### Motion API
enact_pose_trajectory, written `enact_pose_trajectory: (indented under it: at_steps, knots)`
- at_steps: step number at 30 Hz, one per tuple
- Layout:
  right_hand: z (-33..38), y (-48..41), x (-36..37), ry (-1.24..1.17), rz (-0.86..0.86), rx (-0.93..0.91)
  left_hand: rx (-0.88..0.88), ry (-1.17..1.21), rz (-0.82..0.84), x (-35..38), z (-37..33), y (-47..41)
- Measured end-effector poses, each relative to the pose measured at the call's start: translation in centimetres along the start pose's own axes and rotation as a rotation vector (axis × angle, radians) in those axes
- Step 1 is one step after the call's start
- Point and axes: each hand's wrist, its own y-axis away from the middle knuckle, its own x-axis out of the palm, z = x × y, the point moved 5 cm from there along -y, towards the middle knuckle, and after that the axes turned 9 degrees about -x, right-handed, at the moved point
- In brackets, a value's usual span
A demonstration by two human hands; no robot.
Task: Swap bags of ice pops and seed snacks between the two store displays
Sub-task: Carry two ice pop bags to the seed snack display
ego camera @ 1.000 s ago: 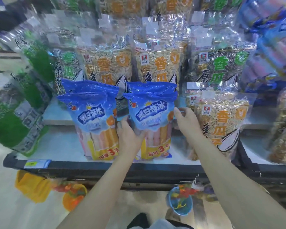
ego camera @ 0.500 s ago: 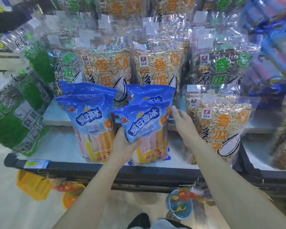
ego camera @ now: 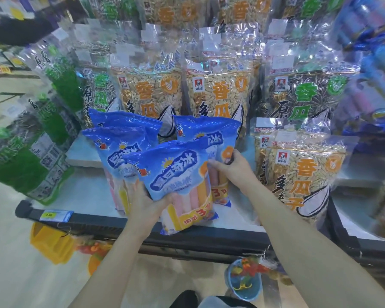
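Note:
A blue ice pop bag point(ego camera: 176, 181) is tilted and lifted toward me off the pale shelf point(ego camera: 85, 192). My left hand point(ego camera: 148, 202) grips its lower left side. My right hand point(ego camera: 236, 170) holds its upper right edge, in front of a second blue ice pop bag point(ego camera: 211, 134) standing behind. Two more ice pop bags point(ego camera: 116, 152) stand on the left. Clear bags of seed snacks with orange print point(ego camera: 151, 92) fill the row behind, and one point(ego camera: 302, 172) stands to the right of my right hand.
Green-printed seed bags point(ego camera: 31, 152) lean at the left and another point(ego camera: 302, 96) stands at the back right. The shelf has a black front rail point(ego camera: 209, 238) with a price tag point(ego camera: 56, 215). Toy buckets, yellow point(ego camera: 51, 243) and blue point(ego camera: 245, 283), hang below it.
The front ice pop bag has been pulled off the shelf toward me and tilted, both hands moving with it. My right hand shifted from behind the bag onto its edge.

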Motion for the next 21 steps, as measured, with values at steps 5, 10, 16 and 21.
enact_pose_trajectory:
  at_steps: [5, 10, 16, 21]
  knots:
    - [0.0, -0.1, 1.2, 0.039, -0.058, -0.021, 0.011, 0.112, -0.069, -2.2, -0.1, -0.2]
    - [0.0, 0.9, 1.3, -0.029, -0.137, -0.059, 0.002, 0.197, -0.066, -3.5, -0.5, -0.7]
    - [0.7, 2.8, 1.3, -0.056, -0.196, -0.090, -0.014, 0.248, -0.032, -3.8, -1.2, -1.2]
    - [1.6, 5.3, -0.8, -0.064, -0.235, -0.082, 0.015, 0.268, 0.034, -3.5, -2.5, -1.0]
